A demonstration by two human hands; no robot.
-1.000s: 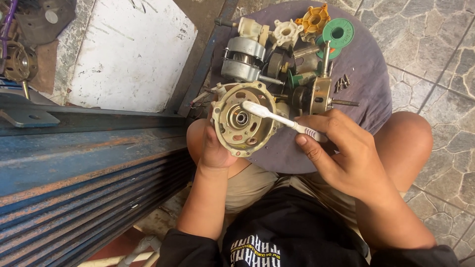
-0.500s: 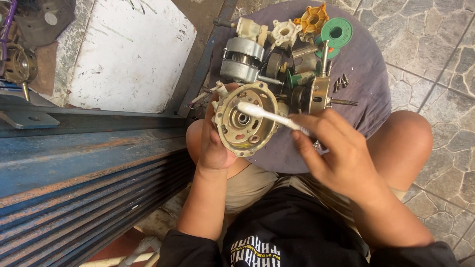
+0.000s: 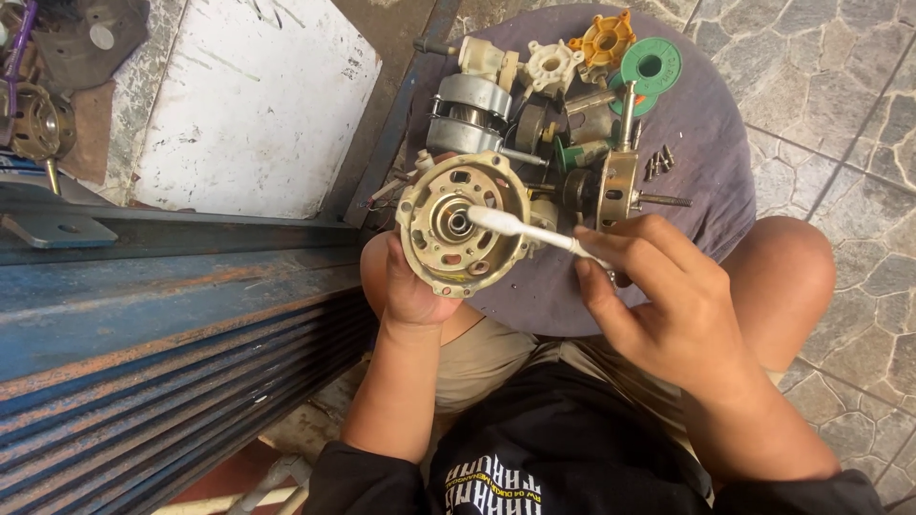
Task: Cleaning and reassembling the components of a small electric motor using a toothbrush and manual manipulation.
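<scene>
My left hand [image 3: 412, 288] holds a round beige motor housing cover [image 3: 456, 256] upright from below, its open face turned to me. My right hand [image 3: 658, 296] grips a white toothbrush [image 3: 530, 232] by the handle, and the brush head rests against the bearing at the cover's centre. Behind the cover, on a round grey-purple cloth [image 3: 706, 205], lie several motor parts: a stator with silver laminations [image 3: 465, 124], a second housing half with a shaft [image 3: 615, 189], a green spool [image 3: 652, 65], an orange plastic part [image 3: 606, 38] and a white knob [image 3: 551, 67].
A rusty blue metal shutter [image 3: 143, 362] fills the left side. A white painted slab [image 3: 253, 95] lies beyond it. Small screws [image 3: 658, 164] sit on the cloth near the shaft. Stone-tile floor [image 3: 859, 114] is at the right. My knees flank the cloth.
The brush head has slid a little across the inside of the cover toward its centre. My left hand keeps the cover in about the same place.
</scene>
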